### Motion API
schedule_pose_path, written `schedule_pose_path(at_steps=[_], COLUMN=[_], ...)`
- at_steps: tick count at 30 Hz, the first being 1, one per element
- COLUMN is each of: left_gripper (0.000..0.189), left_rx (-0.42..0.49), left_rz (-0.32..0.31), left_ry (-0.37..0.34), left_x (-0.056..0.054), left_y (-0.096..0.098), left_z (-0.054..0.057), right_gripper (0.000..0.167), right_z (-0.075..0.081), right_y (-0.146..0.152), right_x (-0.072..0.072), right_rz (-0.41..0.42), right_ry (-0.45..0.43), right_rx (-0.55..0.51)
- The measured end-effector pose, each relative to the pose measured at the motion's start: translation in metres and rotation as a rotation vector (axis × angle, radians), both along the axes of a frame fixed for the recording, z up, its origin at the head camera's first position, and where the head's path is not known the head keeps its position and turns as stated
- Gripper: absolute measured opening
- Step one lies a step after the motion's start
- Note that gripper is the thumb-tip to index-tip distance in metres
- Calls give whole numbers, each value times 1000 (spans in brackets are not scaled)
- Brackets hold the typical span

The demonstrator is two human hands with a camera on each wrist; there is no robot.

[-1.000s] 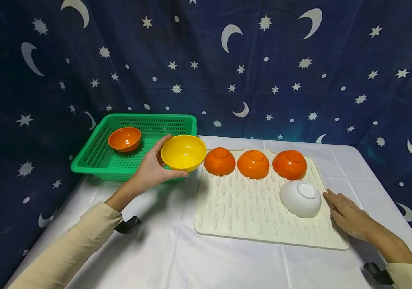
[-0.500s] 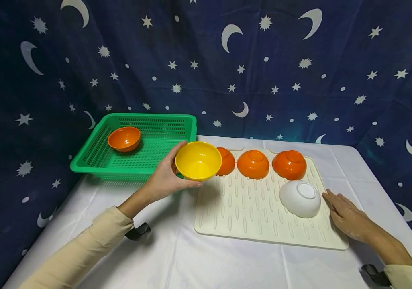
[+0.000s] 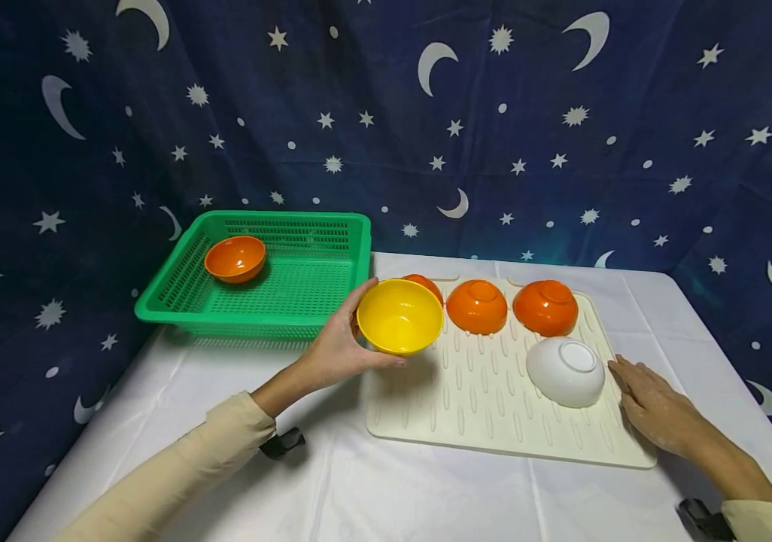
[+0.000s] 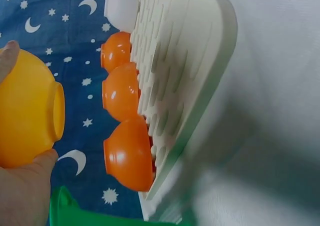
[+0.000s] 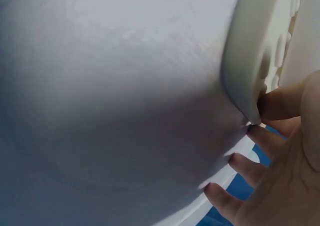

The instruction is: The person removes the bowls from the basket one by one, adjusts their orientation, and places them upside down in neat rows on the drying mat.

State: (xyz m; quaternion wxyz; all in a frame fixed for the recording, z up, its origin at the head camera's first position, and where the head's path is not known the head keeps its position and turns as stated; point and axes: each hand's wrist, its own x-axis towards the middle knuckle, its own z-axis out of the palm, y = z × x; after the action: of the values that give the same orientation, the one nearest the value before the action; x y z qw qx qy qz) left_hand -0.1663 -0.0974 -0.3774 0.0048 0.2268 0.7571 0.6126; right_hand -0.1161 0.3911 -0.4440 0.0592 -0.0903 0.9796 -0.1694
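My left hand [image 3: 338,342] grips a yellow bowl [image 3: 401,316] by its side, mouth upward, above the left part of a cream drying mat [image 3: 454,406]. In the left wrist view the bowl's yellow outside [image 4: 25,111] shows between thumb and fingers. Behind it, an orange bowl [image 3: 427,284] is partly hidden. Two more orange bowls, a middle one [image 3: 477,307] and a right one [image 3: 545,307], stand upside down along the mat's back edge. A white bowl [image 3: 565,371] lies mouth down near the mat's right edge. There my right hand [image 3: 660,410] rests, fingers extended, touching the edge.
A green basket [image 3: 176,324] stands at the back left of the white-clothed table [image 3: 386,500], with an orange bowl [image 3: 235,259] upright inside. A dark blue curtain [image 3: 359,83] with moons and stars hangs behind the table and along its sides.
My left hand has carried the yellow bowl rightward and toward me, from beside the basket to over the mat, covering most of the leftmost orange bowl. My right hand stays at the mat's edge.
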Motion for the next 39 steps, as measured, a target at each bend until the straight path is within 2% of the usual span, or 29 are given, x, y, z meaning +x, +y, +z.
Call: schedule_pose_path(at_steps=[5,9,12,18,22,26,29,32,34,39], left_gripper=[115,111,112,115,115,112,112,114,115,119], left_rx=[46,70,64,31,26,40,24,-4,-19,-130], left_rz=[-23,-41,-39,0,16,-17,-50,-82,-115,-217], left_ry=[-7,-14,-30,-14,8,21,28,52,80,152], left_x=[-3,-5,-5,-6,-6,-4,-2,1,3,12], left_y=[14,23,28,35,40,46,51,55,58,66], left_z=[-8,-15,-18,-20,-19,-19,-20,-23,-25,-28], right_gripper=[42,39,39,34,33,33,30,31,36,58], right_z=[9,23,35,61,73,76,74,71,69,66], right_y=[2,-4,-15,-44,-72,-104,-127,-146,-155,-169], right_x=[-1,-3,-3,-1,5,11,14,17,16,13], right_rz=[-25,-97,-115,-55,10,86,95,55,14,-111], right_ry=[39,112,202,373,394,350,279,181,92,-169], right_rx=[-113,-158,-173,-344,-462,-610,-761,-898,-953,-950])
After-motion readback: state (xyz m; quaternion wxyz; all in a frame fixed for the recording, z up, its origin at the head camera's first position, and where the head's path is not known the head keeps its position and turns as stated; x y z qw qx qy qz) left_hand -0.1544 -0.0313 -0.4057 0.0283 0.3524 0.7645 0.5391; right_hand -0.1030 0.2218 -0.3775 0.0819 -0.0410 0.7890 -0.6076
